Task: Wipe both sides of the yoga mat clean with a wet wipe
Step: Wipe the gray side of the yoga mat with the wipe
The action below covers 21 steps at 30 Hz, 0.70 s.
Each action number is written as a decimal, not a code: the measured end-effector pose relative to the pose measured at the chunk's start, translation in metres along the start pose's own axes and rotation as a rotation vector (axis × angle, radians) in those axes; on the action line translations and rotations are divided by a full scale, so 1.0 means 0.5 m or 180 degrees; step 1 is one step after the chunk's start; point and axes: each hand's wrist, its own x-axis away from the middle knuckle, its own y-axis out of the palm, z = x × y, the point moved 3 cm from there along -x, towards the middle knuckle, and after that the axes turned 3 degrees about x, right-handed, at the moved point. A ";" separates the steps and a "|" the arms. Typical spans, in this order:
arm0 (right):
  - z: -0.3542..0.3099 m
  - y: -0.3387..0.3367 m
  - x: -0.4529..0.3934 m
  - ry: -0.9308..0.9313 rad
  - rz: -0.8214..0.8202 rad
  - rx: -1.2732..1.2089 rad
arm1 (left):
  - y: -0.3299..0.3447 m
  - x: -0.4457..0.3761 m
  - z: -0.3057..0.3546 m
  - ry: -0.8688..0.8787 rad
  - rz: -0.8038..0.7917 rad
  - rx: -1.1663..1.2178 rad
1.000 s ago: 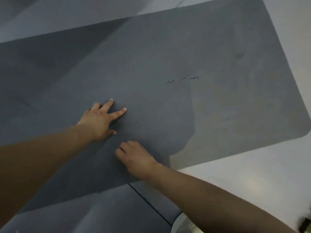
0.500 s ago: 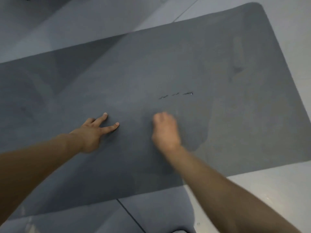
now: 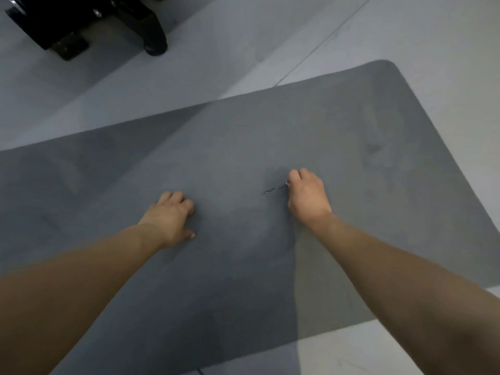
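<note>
Grey yoga mat [image 3: 243,136] beneath curled fingers [image 3: 296,175]

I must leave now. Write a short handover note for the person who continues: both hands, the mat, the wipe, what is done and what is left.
Left hand: fingers curled, resting on the yoga mat, bracing it.
Right hand: fisted, knuckles up, pressed on the mat at the small dark marks. The wet wipe is not visible, perhaps under this hand.
Mat: flat on the pale floor.
Done: cannot tell.
Left: the marks, then the other side.

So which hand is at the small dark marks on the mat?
The right hand, fingers curled, right beside the marks; the left hand rests on the mat further left.
</note>
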 end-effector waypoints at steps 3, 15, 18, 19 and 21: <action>-0.133 0.023 0.042 -0.0209 -0.0183 -0.0163 | 0.004 0.001 -0.006 -0.0237 0.0023 0.0098; -0.130 0.049 -0.006 -0.1074 0.0004 -0.0172 | 0.017 -0.049 -0.088 -0.0018 -0.0155 0.0494; -0.051 0.018 -0.079 -0.0210 0.0003 -0.0011 | 0.012 -0.055 -0.093 0.0113 0.0068 0.0543; -0.059 0.018 -0.088 -0.0047 -0.0052 -0.0014 | 0.008 -0.058 -0.095 0.0138 0.0146 0.0542; -0.117 0.034 -0.080 0.0178 -0.0049 -0.0231 | 0.000 -0.065 -0.094 0.0186 0.0252 0.0500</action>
